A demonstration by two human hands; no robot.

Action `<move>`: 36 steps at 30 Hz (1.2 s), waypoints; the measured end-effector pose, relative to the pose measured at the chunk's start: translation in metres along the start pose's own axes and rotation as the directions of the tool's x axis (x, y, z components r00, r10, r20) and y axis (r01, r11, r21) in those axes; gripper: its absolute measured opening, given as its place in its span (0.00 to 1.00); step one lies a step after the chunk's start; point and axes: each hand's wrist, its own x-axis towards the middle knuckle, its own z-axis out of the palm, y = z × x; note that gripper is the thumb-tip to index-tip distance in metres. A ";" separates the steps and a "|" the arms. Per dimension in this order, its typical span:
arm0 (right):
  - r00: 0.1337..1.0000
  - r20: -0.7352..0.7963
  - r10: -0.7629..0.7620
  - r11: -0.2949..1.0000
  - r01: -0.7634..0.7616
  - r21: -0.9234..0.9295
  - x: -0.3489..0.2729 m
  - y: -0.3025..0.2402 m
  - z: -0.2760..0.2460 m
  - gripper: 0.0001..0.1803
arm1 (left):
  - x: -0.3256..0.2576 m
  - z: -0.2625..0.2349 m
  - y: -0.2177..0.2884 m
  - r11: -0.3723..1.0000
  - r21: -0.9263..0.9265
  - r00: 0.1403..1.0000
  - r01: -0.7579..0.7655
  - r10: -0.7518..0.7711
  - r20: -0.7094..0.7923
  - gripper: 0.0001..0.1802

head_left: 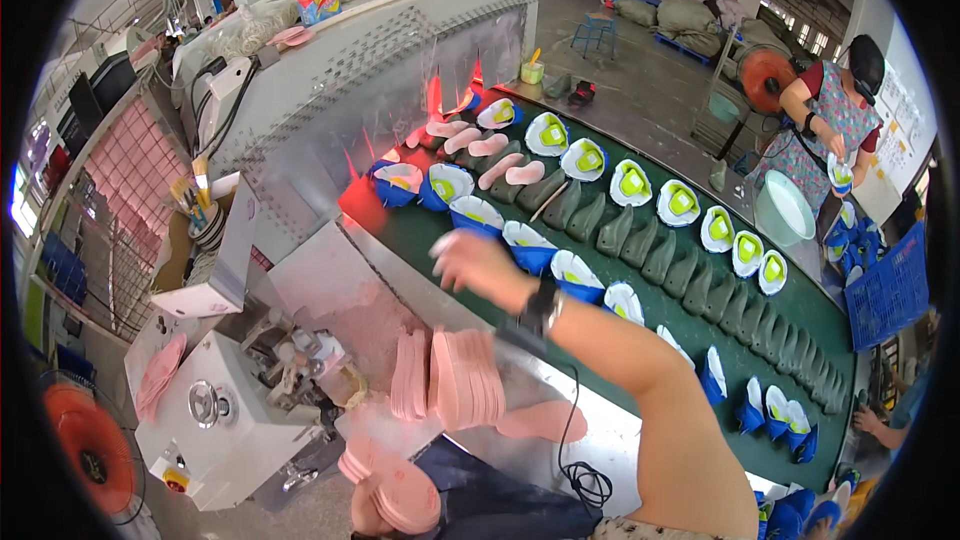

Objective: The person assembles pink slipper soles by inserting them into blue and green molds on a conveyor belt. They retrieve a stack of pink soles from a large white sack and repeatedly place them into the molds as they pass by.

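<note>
At the lower edge, my left hand (368, 512) is closed around a fanned stack of pink insoles (408, 496). My right hand (482, 265) reaches over the near edge of a green conveyor belt (640, 290); its fingers are slightly blurred but look apart, with nothing visible in them. Close to it on the belt lie blue-and-white shoe uppers (476, 213) in a row. Dark grey-green soles (615, 230) run along the middle, and several pink insoles (490, 145) lie by the machine end. Upright piles of pink insoles (465, 380) stand on the metal ledge below my right forearm.
A large grey machine (360, 70) with a red-lit opening spans the belt's far left end. A white press-like machine (225, 420) stands at left, near an orange fan (85, 445). Across the belt, a co-worker (825, 130) handles a shoe upper beside a pale basin (783, 208) and blue crate (890, 285).
</note>
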 end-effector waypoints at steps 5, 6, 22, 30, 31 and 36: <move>0.914 0.364 0.177 0.801 0.081 -0.593 -0.167 -0.015 0.149 0.11 | 0.000 0.005 -0.015 0.994 0.096 0.986 0.045 -0.059 0.153 0.23; 0.932 0.338 0.129 0.816 0.094 -0.570 -0.175 -0.007 0.155 0.11 | -0.010 0.018 -0.009 0.991 0.006 0.978 0.136 -0.136 0.161 0.21; 0.895 -0.095 0.435 0.900 -0.433 0.048 0.012 0.054 0.221 0.21 | -0.102 -0.026 0.001 0.968 -0.202 0.988 0.152 -0.142 0.067 0.24; 0.982 0.010 -0.189 0.516 0.108 -0.850 0.006 0.048 0.169 0.18 | -0.083 -0.055 -0.007 0.939 -0.273 0.978 0.209 -0.204 0.045 0.22; 0.984 -0.019 -0.176 0.491 0.071 -0.868 0.012 0.049 0.176 0.16 | -0.085 -0.056 -0.006 0.936 -0.294 0.980 0.194 -0.196 0.026 0.22; 0.986 0.158 0.048 0.208 0.145 -0.967 0.058 0.058 0.225 0.12 | -0.096 -0.057 0.006 0.965 -0.240 0.982 0.103 -0.137 -0.132 0.25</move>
